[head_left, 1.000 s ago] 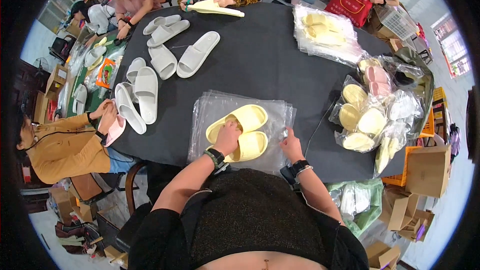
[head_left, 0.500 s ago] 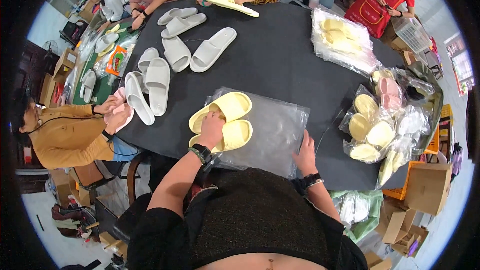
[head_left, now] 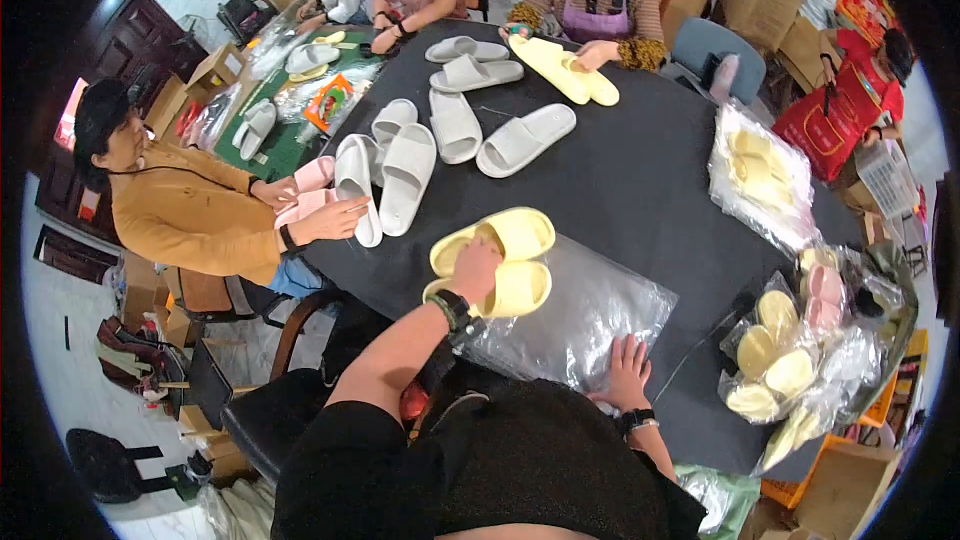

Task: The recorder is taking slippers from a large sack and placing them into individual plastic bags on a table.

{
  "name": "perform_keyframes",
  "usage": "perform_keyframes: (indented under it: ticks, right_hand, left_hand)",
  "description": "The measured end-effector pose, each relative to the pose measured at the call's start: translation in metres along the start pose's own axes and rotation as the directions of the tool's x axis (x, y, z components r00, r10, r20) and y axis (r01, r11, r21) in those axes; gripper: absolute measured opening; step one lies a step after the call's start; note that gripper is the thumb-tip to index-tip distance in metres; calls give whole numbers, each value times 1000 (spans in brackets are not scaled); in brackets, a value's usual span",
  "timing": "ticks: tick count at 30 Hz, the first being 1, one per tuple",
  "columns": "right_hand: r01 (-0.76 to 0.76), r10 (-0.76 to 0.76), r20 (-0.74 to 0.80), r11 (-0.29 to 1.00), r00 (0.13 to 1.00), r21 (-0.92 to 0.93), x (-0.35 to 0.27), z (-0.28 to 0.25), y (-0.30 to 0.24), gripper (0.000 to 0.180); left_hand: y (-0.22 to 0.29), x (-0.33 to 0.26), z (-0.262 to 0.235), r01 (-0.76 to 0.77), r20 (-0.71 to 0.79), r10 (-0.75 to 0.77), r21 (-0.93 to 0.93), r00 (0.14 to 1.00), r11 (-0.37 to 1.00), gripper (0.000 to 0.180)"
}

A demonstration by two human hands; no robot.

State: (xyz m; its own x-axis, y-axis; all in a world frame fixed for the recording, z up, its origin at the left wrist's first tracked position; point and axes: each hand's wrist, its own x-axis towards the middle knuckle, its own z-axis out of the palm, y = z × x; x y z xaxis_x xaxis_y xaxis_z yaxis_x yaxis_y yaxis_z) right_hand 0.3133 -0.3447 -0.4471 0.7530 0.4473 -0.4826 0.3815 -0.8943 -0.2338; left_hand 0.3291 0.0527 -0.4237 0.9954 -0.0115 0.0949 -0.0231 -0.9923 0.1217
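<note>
1. Slippers first: a pale yellow pair lies side by side on the black table, at the left end of a clear plastic bag spread flat in front of the person.
2. The left hand rests on top of the pair, fingers curled over the inner edges of both slippers, grasping them together.
3. The right hand is pressed flat on the near right corner of the bag, fingers spread, closed on nothing; it just pins the plastic down.
4. A second ago the right hand sat up beside the slippers at the bag's top edge. Half a second ago it had dropped toward the near corner, and there it is now.
5. Over the same span the slippers have stayed under the left hand but now sit at the bag's left end, not at its middle.
6. My reading: one hand anchors the bag while the other works the pair at its mouth. Whether the slippers are inside the plastic or lying on it, I cannot tell.
7. Nearby, a bagged yellow pair lies to the right, and grey slippers lie farther out by a seated co-worker's hand.
</note>
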Motion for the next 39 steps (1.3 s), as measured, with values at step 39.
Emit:
perform_keyframes:
  ticks: [39]
  right_hand:
    - [-636, 651, -756, 613, 69, 469, -56, -140, 157, 95]
  left_hand:
    - [96, -46, 21, -303, 310, 337, -153, 889, 941, 86]
